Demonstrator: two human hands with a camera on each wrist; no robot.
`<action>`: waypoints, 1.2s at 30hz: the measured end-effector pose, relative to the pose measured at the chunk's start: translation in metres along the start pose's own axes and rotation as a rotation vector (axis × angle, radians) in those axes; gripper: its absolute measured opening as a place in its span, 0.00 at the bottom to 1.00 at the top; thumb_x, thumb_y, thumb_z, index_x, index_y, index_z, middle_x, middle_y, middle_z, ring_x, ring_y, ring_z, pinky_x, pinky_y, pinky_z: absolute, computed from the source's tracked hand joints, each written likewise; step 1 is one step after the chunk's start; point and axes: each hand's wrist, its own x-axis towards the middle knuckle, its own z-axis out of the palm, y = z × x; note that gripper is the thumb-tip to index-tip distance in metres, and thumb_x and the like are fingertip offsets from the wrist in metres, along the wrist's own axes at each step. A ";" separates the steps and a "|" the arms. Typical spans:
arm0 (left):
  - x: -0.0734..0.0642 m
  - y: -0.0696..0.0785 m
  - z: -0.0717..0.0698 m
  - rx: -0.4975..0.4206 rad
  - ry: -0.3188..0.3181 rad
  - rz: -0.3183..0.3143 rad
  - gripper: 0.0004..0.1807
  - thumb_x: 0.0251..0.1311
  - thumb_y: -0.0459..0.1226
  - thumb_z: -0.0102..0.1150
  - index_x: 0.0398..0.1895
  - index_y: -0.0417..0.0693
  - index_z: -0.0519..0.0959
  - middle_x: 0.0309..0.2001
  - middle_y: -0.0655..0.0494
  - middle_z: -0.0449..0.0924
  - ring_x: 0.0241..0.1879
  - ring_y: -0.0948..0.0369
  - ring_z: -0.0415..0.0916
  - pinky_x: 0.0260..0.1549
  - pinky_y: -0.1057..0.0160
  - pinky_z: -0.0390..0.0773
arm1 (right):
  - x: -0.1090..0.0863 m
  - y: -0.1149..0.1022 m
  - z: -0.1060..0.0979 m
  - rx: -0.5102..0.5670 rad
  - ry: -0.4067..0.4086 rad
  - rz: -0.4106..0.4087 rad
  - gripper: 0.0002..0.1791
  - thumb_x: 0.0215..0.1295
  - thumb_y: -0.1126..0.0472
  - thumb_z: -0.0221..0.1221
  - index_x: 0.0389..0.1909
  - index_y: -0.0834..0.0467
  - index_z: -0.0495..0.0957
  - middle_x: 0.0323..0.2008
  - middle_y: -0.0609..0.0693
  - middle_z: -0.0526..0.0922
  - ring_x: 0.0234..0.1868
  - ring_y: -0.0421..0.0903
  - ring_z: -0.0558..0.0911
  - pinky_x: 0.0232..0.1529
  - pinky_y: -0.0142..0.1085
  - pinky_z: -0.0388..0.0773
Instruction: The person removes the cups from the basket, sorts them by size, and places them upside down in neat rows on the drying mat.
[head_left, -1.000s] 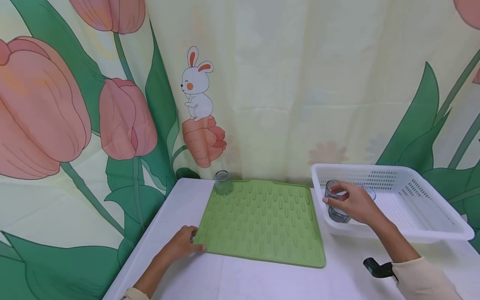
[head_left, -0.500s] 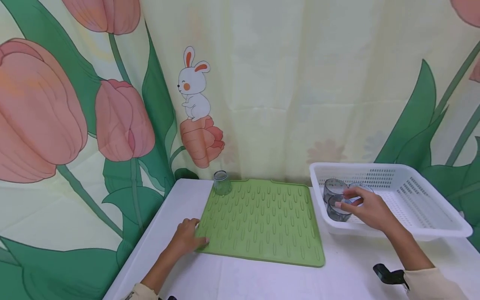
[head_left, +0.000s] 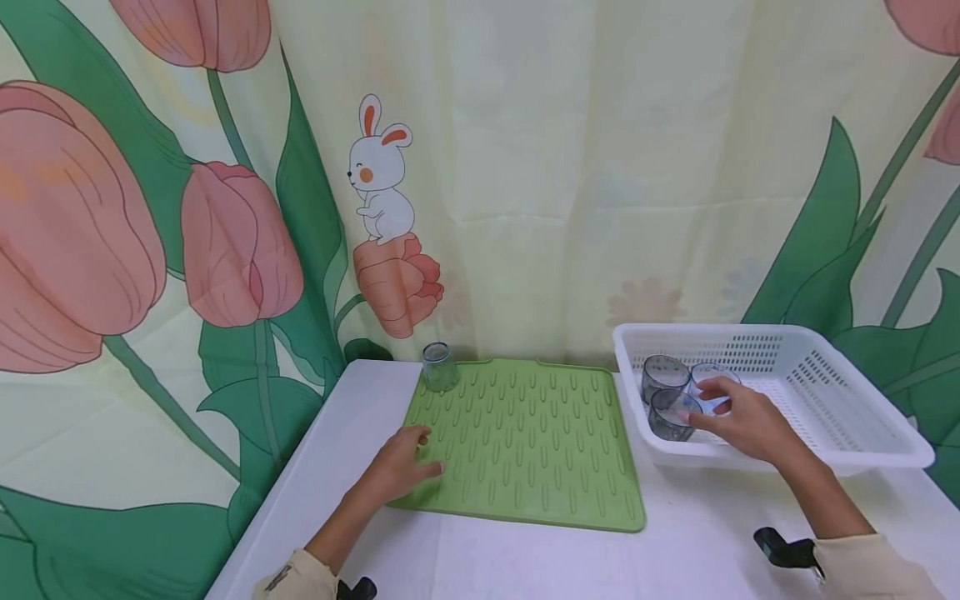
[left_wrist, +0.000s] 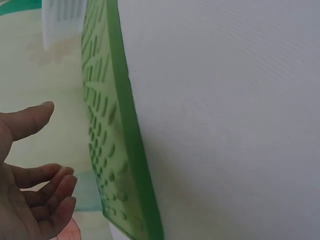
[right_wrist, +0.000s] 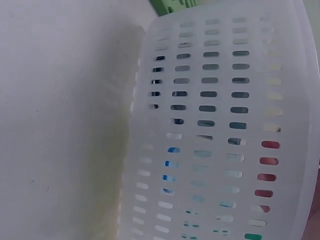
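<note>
An upside-down-looking clear glass stands on the back left corner of a green ridged mat. My left hand is over the mat's front left part, fingers loosely bent, holding nothing; the left wrist view shows this hand apart from the mat. On the right, several glasses sit together in a white basket: a back left one, a front one and one behind my fingers. My right hand reaches over the basket's front rim among them, thumb and fingers apart.
The white perforated basket stands to the right of the mat on a white-covered table. Its slotted side wall fills much of the right wrist view. A printed curtain hangs right behind the table.
My left hand has left the mat's left edge and moved right, over the mat. My right hand has shifted right, away from the left glasses toward the right one. The view has turned slightly.
</note>
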 end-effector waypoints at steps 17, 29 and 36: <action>0.027 0.059 0.003 -0.045 -0.083 0.169 0.32 0.62 0.45 0.68 0.66 0.40 0.72 0.54 0.49 0.78 0.52 0.53 0.78 0.48 0.54 0.80 | 0.005 0.012 0.003 0.008 -0.089 0.047 0.54 0.53 0.40 0.73 0.68 0.73 0.62 0.59 0.75 0.72 0.53 0.71 0.75 0.44 0.56 0.83; 0.048 0.103 0.014 -0.123 -0.087 0.276 0.32 0.63 0.47 0.68 0.66 0.44 0.72 0.55 0.51 0.80 0.52 0.56 0.79 0.50 0.57 0.80 | 0.012 0.013 -0.003 -0.009 -0.133 0.038 0.55 0.52 0.41 0.73 0.68 0.74 0.61 0.60 0.76 0.72 0.54 0.71 0.76 0.45 0.56 0.82; 0.059 0.131 0.028 -0.187 -0.120 0.329 0.32 0.63 0.49 0.67 0.66 0.44 0.72 0.56 0.52 0.79 0.54 0.56 0.78 0.53 0.55 0.80 | 0.012 0.014 0.000 -0.002 -0.152 0.014 0.55 0.52 0.41 0.74 0.67 0.75 0.62 0.59 0.76 0.72 0.53 0.71 0.77 0.45 0.56 0.82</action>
